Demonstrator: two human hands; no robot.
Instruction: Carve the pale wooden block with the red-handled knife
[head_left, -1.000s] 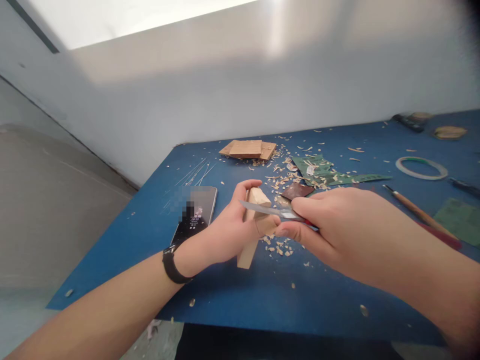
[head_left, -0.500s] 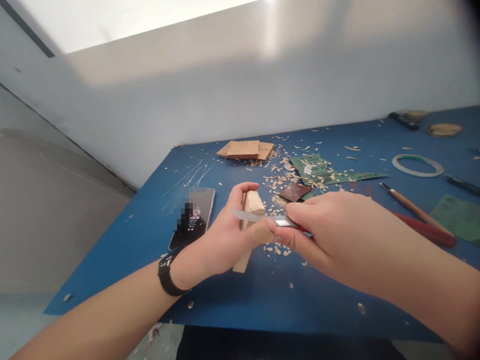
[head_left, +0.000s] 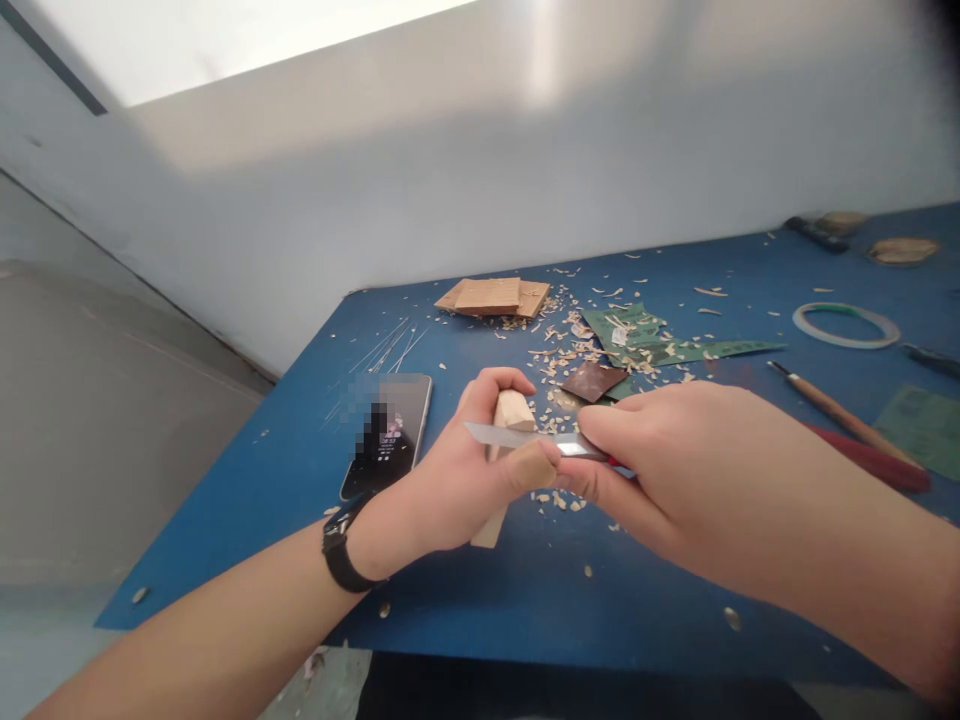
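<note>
Left hand [head_left: 457,490] clasps a pale wooden block [head_left: 513,411] over a blue worktop [head_left: 225,560], as the right hand [head_left: 675,455] grips a knife [head_left: 498,437], its blade crossing just below the block's faceted end and pointing to nine o'clock. Whittling that end looks to be the step in hand; a clean next stroke would call for a steady block, a shallow blade angle and the left thumb clear of the edge. Whether the steel touches the wood cannot be told. From the block, a phone [head_left: 405,425] lies at nine o'clock, near the left hand, and a wooden-handled tool [head_left: 836,410] well apart at three. Beyond, a brown square [head_left: 592,381] and a shaving-strewn green sheet [head_left: 634,335] sit at two, with stacked wood pieces [head_left: 489,294] farthest off, at twelve o'clock
</note>
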